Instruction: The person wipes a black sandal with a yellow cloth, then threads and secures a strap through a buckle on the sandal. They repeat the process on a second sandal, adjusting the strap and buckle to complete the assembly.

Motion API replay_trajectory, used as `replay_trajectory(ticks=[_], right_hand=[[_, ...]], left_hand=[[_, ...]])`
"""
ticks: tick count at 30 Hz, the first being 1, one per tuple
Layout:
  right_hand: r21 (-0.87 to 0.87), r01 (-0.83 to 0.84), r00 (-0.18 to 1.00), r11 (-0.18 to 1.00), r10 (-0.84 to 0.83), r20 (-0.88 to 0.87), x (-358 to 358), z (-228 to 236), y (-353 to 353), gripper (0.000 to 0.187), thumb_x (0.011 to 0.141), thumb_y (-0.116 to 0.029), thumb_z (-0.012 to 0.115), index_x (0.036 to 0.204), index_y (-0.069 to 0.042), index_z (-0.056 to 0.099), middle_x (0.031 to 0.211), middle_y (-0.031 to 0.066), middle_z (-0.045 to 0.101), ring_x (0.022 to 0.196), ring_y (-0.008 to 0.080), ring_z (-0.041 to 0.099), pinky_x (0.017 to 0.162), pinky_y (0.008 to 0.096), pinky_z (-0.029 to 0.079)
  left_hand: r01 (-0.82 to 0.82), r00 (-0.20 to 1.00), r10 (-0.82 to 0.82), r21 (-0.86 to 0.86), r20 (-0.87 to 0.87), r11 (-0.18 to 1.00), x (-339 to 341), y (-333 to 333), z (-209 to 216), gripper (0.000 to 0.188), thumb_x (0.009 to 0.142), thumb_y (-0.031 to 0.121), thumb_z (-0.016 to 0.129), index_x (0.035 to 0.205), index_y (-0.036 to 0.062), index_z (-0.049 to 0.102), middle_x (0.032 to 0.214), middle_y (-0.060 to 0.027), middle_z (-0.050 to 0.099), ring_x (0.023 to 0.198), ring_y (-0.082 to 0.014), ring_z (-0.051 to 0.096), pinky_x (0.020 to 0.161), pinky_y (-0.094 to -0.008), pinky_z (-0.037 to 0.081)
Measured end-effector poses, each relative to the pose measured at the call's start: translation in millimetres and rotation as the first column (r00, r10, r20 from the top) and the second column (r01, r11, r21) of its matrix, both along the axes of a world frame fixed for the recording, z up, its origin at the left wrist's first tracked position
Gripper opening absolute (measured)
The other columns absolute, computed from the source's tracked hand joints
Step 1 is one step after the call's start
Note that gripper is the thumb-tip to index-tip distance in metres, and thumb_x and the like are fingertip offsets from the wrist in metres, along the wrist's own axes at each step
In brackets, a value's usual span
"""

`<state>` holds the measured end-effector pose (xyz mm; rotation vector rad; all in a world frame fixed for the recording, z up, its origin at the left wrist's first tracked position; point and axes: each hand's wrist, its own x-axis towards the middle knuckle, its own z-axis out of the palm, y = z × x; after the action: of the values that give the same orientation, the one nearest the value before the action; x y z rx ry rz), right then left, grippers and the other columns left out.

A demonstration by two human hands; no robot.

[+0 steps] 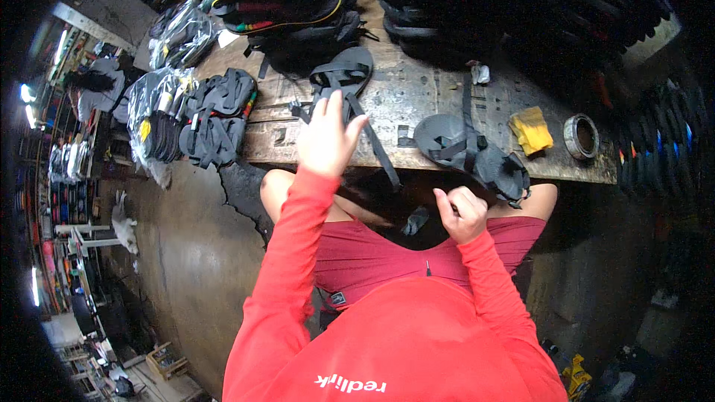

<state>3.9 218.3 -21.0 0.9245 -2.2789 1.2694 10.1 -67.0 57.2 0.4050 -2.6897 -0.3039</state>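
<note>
My left hand [328, 135] is open, fingers stretched out and thumb apart. It is over the near end of a black strappy sandal [344, 73], and I cannot tell whether it touches it. From that sandal a loose black strap [381, 155] runs down past the table edge. My right hand [463, 214] is closed with curled fingers, just off the table's front edge; what it holds, if anything, is hidden. Beyond it a second black sandal [452, 136] lies at a slant, its near end overhanging the edge. A long strap [467, 100] stretches away from it.
The worn wooden table [417, 78] carries tall stacks of black sandals [283, 11] at the back. Several strapped sandals [216, 115] and plastic-wrapped bundles [160, 104] sit at left. A folded yellow cloth [531, 131] and a round roll [581, 138] lie at right.
</note>
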Motion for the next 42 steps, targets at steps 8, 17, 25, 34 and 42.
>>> replay_trajectory(ticks=[8,17,25,34,42], right_hand=[[0.155,0.017,0.999,0.988,-0.023,0.035,-98,3,-51,0.033,0.091,-0.022,0.069,0.114,0.003,0.067,0.119,0.0232,0.066,0.106,0.0359,0.067,0.091,0.0388,0.053],[0.067,0.008,0.729,0.998,-0.052,0.682,-95,30,-66,0.046,0.091,-0.027,0.071,0.130,-0.003,0.062,0.104,0.0083,0.073,0.087,0.0144,0.067,0.081,0.0280,0.052],[0.295,-0.275,0.907,0.915,0.145,0.397,-91,11,-77,0.067,0.069,-0.036,0.086,0.131,-0.023,0.064,0.098,0.0189,0.067,0.088,0.0364,0.066,0.077,0.0431,0.055],[0.450,-0.144,0.935,0.881,-0.029,0.354,-69,11,-84,0.062,0.070,-0.039,0.082,0.130,-0.037,0.064,0.077,0.0108,0.060,0.072,0.0302,0.064,0.065,0.0429,0.052],[0.404,-0.145,0.934,0.903,-0.009,0.357,-68,8,-84,0.061,0.072,-0.040,0.080,0.130,-0.032,0.064,0.078,0.0107,0.062,0.072,0.0290,0.065,0.064,0.0424,0.052]], left_hand=[[0.099,0.845,-0.095,0.020,0.526,0.995,-21,-50,-10,0.096,0.064,0.040,0.085,0.148,0.0313,0.040,0.121,-0.0238,0.063,0.098,-0.0390,0.068,0.084,-0.0462,0.056],[0.330,0.909,-0.312,0.020,-0.278,0.944,27,25,-18,0.024,0.089,0.014,0.067,0.112,0.0088,0.063,0.105,-0.0127,0.064,0.070,-0.0292,0.068,0.056,-0.0382,0.055],[0.221,0.901,0.080,0.611,-0.426,0.760,-5,74,-97,0.012,0.097,0.011,0.060,0.103,-0.0003,0.060,0.096,-0.0108,0.066,0.091,-0.0211,0.067,0.076,-0.0326,0.053],[0.107,0.946,0.323,0.922,0.020,-0.371,3,61,-70,0.020,0.104,0.023,0.051,0.090,0.0098,0.052,0.072,0.0023,0.050,0.041,-0.0019,0.030,0.035,-0.0220,0.021],[0.059,0.894,0.272,0.696,-0.356,0.716,32,93,-55,0.031,0.099,0.004,0.055,0.130,0.0008,0.053,0.110,-0.0098,0.063,0.097,-0.0134,0.060,0.078,-0.0253,0.051]])
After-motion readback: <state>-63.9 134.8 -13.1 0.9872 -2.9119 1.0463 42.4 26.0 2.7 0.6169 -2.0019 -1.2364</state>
